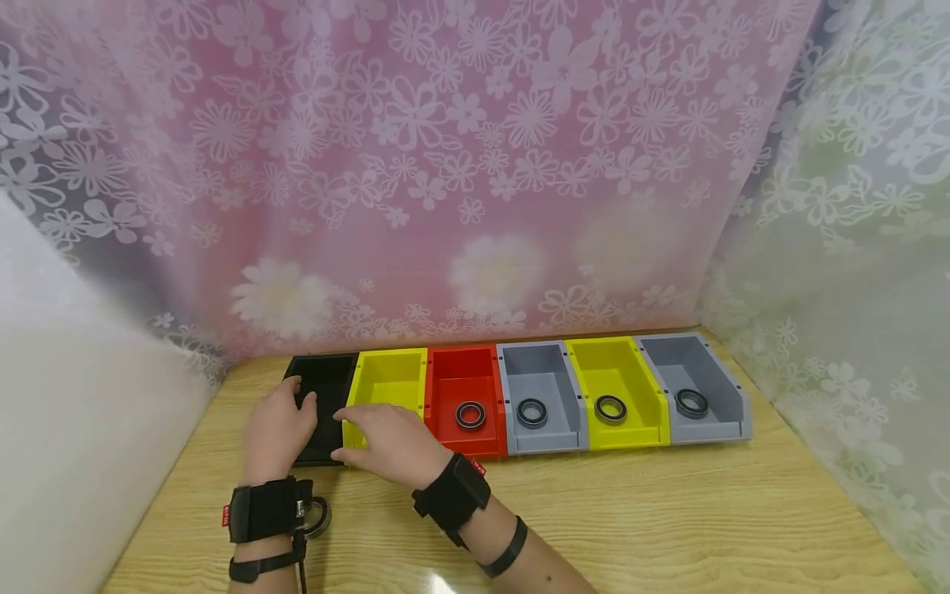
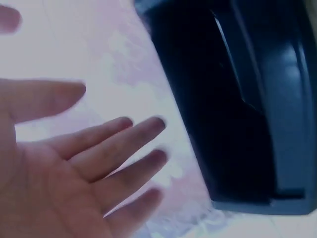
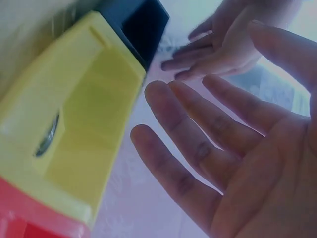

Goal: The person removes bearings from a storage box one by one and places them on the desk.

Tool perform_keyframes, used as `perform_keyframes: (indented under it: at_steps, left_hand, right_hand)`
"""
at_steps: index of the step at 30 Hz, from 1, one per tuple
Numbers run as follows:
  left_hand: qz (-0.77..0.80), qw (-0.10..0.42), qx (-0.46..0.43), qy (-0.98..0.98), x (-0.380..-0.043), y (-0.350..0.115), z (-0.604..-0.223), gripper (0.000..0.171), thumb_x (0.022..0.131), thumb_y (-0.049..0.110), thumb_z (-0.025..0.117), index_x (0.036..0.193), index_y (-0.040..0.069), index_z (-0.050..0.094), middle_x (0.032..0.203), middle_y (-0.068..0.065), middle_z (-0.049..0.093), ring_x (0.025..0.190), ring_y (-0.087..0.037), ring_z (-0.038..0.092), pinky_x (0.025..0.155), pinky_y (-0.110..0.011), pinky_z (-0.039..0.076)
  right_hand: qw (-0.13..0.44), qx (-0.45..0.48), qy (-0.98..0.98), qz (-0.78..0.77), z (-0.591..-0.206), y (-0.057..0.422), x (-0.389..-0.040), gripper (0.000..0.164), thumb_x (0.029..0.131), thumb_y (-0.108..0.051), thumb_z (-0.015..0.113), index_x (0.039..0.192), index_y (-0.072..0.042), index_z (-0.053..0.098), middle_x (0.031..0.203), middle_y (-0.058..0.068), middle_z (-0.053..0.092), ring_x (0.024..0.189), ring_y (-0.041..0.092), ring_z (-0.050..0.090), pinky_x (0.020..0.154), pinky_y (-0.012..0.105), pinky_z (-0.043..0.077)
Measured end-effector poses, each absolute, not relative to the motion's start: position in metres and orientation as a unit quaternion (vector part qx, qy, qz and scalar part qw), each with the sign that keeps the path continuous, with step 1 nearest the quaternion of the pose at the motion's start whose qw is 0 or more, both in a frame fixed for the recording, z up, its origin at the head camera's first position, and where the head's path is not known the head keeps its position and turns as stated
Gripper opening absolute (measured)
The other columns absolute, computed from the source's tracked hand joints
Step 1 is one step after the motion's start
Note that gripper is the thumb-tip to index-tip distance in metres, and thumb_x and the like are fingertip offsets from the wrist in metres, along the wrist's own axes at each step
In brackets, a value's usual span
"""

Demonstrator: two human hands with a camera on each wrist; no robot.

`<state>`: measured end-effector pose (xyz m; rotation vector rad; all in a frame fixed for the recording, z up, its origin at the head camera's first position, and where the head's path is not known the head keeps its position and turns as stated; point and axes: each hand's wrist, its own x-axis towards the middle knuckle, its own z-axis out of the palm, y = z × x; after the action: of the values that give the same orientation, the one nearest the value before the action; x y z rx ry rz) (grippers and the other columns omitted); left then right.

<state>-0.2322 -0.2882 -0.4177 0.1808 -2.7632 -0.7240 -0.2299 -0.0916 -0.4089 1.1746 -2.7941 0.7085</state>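
Note:
My left hand (image 1: 276, 433) is over the left side of the black bin (image 1: 326, 381), holding nothing. Its fingers (image 2: 116, 148) are spread and fairly straight in the left wrist view. Before the yellow bin (image 1: 389, 369) is my right hand (image 1: 399, 445), its fingers extended and nothing in them. That hand hides the yellow bin's front in the head view. A ring bearing (image 3: 48, 135) shows inside this bin in the right wrist view. Another ring bearing (image 1: 318, 516) lies on the table beside my left wrist, partly covered by the wristband.
The bins form one row along the back of the table (image 1: 594, 516). The red bin (image 1: 463, 368), grey bin (image 1: 538, 368), second yellow bin (image 1: 604, 363) and far-right grey bin (image 1: 671, 363) each hold one ring bearing. A flowered curtain (image 1: 475, 165) hangs behind.

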Motion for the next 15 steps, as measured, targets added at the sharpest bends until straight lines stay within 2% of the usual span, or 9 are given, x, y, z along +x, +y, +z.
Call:
perform_keyframes:
  at_steps: [5, 8, 11, 15]
  left_hand:
    - [-0.240, 0.046, 0.048, -0.968, -0.234, -0.269, -0.415, 0.061, 0.104, 0.028, 0.060, 0.140, -0.018, 0.047, 0.122, -0.040, 0.062, 0.092, -0.049, 0.069, 0.075, -0.058, 0.057]
    - [-0.229, 0.011, 0.043, -0.973, -0.237, -0.262, -0.421, 0.062, 0.102, 0.032, 0.063, 0.136, -0.019, 0.051, 0.113, -0.038, 0.066, 0.081, -0.043, 0.070, 0.067, -0.053, 0.058]
    - [-0.228, -0.002, 0.041, -0.973, -0.239, -0.256, -0.427, 0.054, 0.101, 0.030, 0.067, 0.126, -0.018, 0.059, 0.092, -0.028, 0.068, 0.067, -0.031, 0.065, 0.058, -0.043, 0.053]
    - [-0.217, 0.011, 0.050, -0.975, -0.241, -0.250, -0.432, 0.042, 0.098, 0.024, 0.070, 0.111, -0.016, 0.063, 0.071, -0.013, 0.056, 0.060, -0.026, 0.056, 0.054, -0.037, 0.045]
  right_hand:
    - [0.030, 0.361, -0.902, 0.235, -0.402, -0.080, -0.235, 0.052, 0.098, -0.047, 0.069, 0.142, -0.020, 0.062, 0.133, -0.004, 0.068, 0.119, 0.012, 0.065, 0.088, 0.026, 0.055]
    - [0.034, 0.358, -0.903, 0.237, -0.399, -0.074, -0.235, 0.052, 0.098, -0.046, 0.068, 0.142, -0.020, 0.062, 0.135, -0.002, 0.067, 0.121, 0.014, 0.065, 0.089, 0.028, 0.056]
    - [0.038, 0.358, -0.900, 0.246, -0.394, -0.068, -0.235, 0.052, 0.099, -0.046, 0.067, 0.143, -0.019, 0.061, 0.137, 0.000, 0.066, 0.122, 0.016, 0.064, 0.087, 0.029, 0.057]
    - [0.043, 0.353, -0.898, 0.260, -0.386, -0.062, -0.234, 0.051, 0.100, -0.046, 0.066, 0.143, -0.018, 0.061, 0.138, -0.001, 0.066, 0.122, 0.017, 0.064, 0.086, 0.029, 0.057]
